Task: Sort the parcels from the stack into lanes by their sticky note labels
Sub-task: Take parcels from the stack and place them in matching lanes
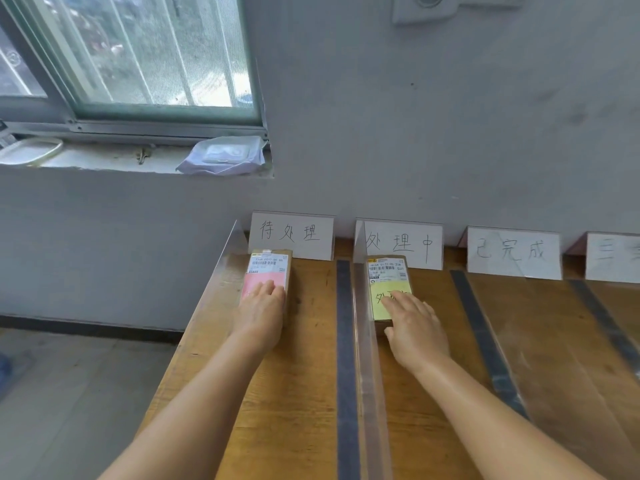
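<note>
Left hand, fingers flat, presses the pink-note parcel in the leftmost lane; right hand, fingers spread, presses the yellow-note parcel in the next lane. Both parcels lie lengthwise toward the signs, directly ahead of each hand.

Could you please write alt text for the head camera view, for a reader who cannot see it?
A person's left hand lies flat on a parcel with a pink note in the first lane, while the right hand lies on a parcel with a yellow note in the second. Handwritten signs stand behind the lanes on a wooden table.
</note>
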{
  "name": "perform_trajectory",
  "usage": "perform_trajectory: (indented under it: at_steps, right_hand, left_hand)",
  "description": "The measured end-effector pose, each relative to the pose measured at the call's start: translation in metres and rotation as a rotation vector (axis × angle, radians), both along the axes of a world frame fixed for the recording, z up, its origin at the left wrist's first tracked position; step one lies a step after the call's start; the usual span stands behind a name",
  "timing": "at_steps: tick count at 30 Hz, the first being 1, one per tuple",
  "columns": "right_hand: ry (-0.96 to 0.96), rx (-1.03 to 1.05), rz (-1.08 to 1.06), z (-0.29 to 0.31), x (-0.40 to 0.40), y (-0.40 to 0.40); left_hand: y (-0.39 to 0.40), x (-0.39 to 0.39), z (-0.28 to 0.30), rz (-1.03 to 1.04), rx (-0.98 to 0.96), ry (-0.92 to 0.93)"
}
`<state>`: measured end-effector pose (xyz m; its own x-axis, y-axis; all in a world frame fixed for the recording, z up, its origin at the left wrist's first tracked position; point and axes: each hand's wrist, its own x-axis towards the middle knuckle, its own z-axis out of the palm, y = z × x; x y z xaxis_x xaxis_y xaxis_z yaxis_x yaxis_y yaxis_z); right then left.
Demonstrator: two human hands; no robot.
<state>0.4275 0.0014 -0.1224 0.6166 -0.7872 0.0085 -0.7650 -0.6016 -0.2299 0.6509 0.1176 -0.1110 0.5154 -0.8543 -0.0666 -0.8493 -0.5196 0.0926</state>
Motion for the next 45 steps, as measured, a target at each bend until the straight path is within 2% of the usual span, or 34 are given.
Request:
perform_trajectory:
  at_steps: [4,10,19,24,34,45]
  right_hand:
    - [0.016,0.026,-0.035,0.011,-0.008,0.009]
    - [0.009,-0.025,-0.080,0.037,-0.036,0.022]
    - [0.007,-0.099,-0.155,0.076,-0.100,0.049]
    - [-0.027,-0.121,-0.185,0.091,-0.151,0.069]
    - [-0.064,-0.114,-0.263,0.103,-0.321,0.115]
    - [-0.059,-0.131,-0.412,0.116,-0.528,0.159]
  left_hand:
    - [0.001,-0.009,0.010,-0.001,0.011,-0.013]
    - [-0.003,-0.041,0.044,-0.081,-0.158,-0.006]
    - [0.005,-0.131,0.093,-0.261,-0.349,0.043]
    - [0.021,-0.193,0.109,-0.343,-0.373,0.006]
    - [0.045,-0.366,0.106,-0.445,-0.254,0.072]
    - [0.058,-0.570,0.106,-0.647,-0.280,0.158]
